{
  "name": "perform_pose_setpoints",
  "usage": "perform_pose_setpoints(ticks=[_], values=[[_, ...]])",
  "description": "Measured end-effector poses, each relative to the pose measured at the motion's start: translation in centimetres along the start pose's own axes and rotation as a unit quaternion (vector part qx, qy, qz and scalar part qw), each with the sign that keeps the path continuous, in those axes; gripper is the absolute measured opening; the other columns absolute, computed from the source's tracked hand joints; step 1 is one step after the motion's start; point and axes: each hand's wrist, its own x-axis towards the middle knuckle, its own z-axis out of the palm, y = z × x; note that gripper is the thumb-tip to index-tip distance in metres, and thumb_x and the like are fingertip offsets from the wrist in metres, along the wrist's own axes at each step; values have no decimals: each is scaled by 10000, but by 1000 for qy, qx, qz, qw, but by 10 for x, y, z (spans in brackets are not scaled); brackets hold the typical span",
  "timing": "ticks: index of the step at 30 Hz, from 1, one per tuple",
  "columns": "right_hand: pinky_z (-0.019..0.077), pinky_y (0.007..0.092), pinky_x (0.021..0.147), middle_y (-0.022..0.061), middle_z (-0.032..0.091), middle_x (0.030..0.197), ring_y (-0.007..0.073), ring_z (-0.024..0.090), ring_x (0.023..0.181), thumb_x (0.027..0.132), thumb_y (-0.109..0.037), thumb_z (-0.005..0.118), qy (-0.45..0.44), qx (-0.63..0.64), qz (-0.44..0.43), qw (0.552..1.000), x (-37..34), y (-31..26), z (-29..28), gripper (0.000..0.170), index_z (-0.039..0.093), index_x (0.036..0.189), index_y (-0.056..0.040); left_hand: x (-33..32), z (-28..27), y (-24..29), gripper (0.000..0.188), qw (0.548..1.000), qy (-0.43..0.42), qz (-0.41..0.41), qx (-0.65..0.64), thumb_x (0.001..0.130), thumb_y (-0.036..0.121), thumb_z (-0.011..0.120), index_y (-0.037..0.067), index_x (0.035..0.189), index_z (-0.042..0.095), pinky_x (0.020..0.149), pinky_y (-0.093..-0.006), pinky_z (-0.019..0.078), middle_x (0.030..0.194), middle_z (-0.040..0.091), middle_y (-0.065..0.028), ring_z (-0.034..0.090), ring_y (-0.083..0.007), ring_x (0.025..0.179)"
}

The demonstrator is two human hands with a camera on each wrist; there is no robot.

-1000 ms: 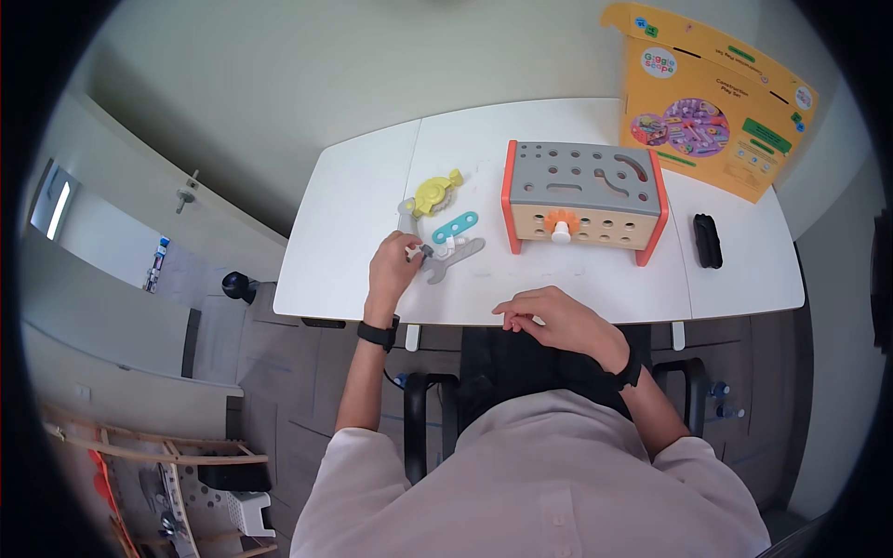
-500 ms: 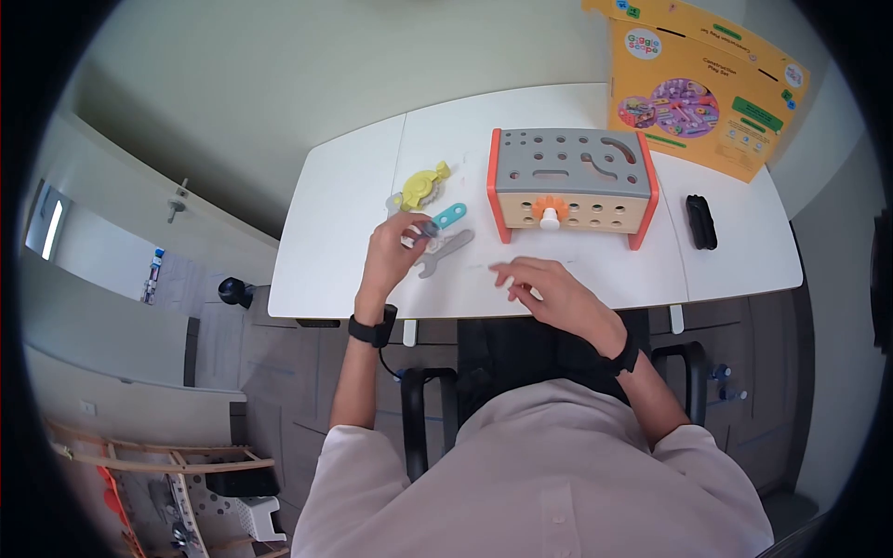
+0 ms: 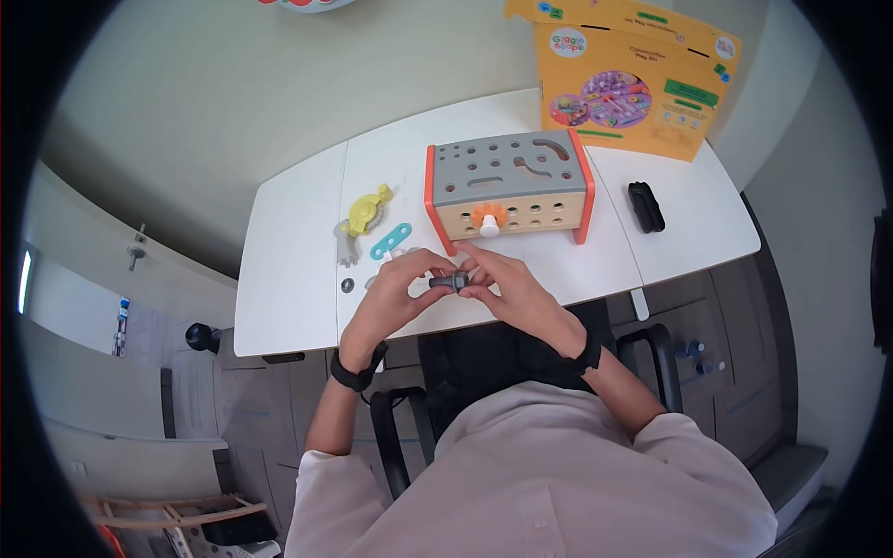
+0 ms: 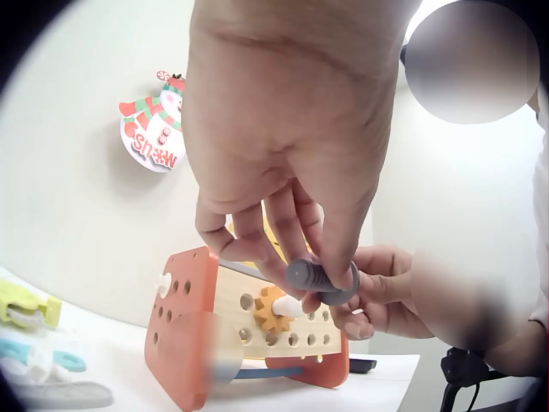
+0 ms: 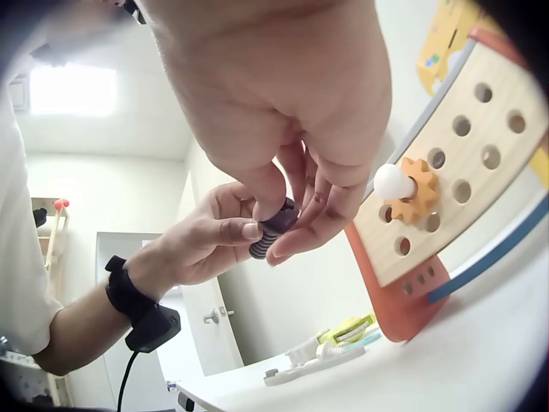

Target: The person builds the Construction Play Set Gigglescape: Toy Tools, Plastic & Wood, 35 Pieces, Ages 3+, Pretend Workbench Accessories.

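Observation:
A dark grey toy bolt (image 3: 445, 281) with a threaded shank is between my two hands, above the table's front part. My left hand (image 3: 393, 293) pinches the shank between thumb and fingers. From the other side, my right hand (image 3: 519, 296) grips the bolt's wider head end. The thread shows plainly in the right wrist view, where the bolt (image 5: 264, 246) points down between the fingertips. Just behind the hands stands a toy workbench (image 3: 512, 191) with a grey top and orange ends. On its front sits an orange gear (image 5: 415, 190) with a white peg (image 5: 393, 182).
Left of the workbench lie a yellow toy saw (image 3: 365, 212), a teal strip with holes (image 3: 391, 242) and a small dark round piece (image 3: 347, 285). A grey wrench (image 4: 64, 395) lies near them. At right are a black case (image 3: 646, 206) and a yellow box (image 3: 642, 93).
My left hand has lifted the grey bolt from beside the wrench and moved right with it. My right hand has come up to meet it and now grips the bolt too.

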Motion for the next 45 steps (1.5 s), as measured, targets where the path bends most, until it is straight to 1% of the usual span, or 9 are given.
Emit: perform_pose_setpoints(ticks=[5, 8, 10, 16, 19, 25, 34, 41, 45], values=[[559, 344, 764, 129, 648, 1037, 228, 690, 840, 898, 55, 714, -1, 49, 67, 997, -1, -15, -4, 536, 546, 1401, -15, -11, -13, 1, 250, 1000, 11, 15, 12, 838, 15, 790, 52, 1073, 714, 793, -340, 560, 1005, 735, -76, 722, -237, 929], [561, 339, 774, 118, 637, 1057, 233, 686, 857, 893, 78, 706, -15, -32, -1, 999, -4, -3, -6, 436, 614, 1310, -13, -22, -27, -10, 233, 999, 3, -11, 42, 860, 44, 781, 47, 1086, 723, 782, -333, 565, 987, 740, -85, 723, -229, 899], [562, 337, 779, 117, 631, 1069, 235, 685, 872, 894, 93, 693, -20, -42, 4, 999, -6, -3, -8, 386, 634, 1261, -9, -33, -39, -25, 225, 990, 38, -119, 61, 878, 80, 776, 40, 1095, 733, 753, -338, 569, 953, 744, -96, 724, -224, 864], [569, 339, 765, 122, 621, 1097, 254, 680, 916, 882, 139, 661, 7, -56, -7, 998, -3, -8, -15, 340, 649, 1190, -5, -62, -61, -77, 230, 969, 73, -200, 128, 872, 29, 768, 19, 1099, 737, 697, -297, 567, 916, 763, -97, 698, -194, 736], [569, 337, 752, 125, 642, 1131, 268, 681, 925, 861, 151, 666, 10, -76, -19, 997, 2, -9, -20, 367, 648, 1191, -10, -67, -76, -98, 251, 966, 70, -229, 100, 836, 97, 799, 67, 1082, 757, 670, -349, 551, 843, 742, -68, 701, -213, 747], [534, 313, 737, 129, 679, 1135, 249, 664, 915, 875, 140, 626, -5, -155, -62, 986, 8, -32, -65, 372, 643, 1211, -17, -68, -81, -120, 249, 881, 42, -384, 272, 749, 133, 845, 177, 990, 800, 711, -367, 568, 879, 750, -41, 734, -234, 836], [495, 264, 745, 59, 643, 1151, 131, 592, 857, 1004, 6, 569, 157, -27, 8, 987, -16, -24, -101, 143, 630, 1126, -36, -90, -46, -170, 183, 901, 49, -376, 211, 733, 126, 866, 64, 839, 730, 750, -411, 562, 925, 723, -112, 714, -292, 868], [488, 259, 737, 51, 626, 1138, 117, 575, 845, 1034, -43, 562, 172, -26, 28, 984, -16, -13, -107, 119, 617, 1138, -34, -87, -44, -160, 245, 886, 105, -342, 295, 772, 138, 846, 46, 943, 697, 758, -455, 554, 959, 679, -159, 688, -355, 886], [485, 254, 714, 54, 625, 1146, 121, 579, 838, 1018, -34, 577, 168, -40, 9, 985, -16, -7, -110, 121, 620, 1132, -34, -96, -44, -196, 135, 904, 95, -335, 250, 778, 81, 789, 37, 867, 698, 761, -450, 555, 944, 675, -160, 680, -359, 859]])
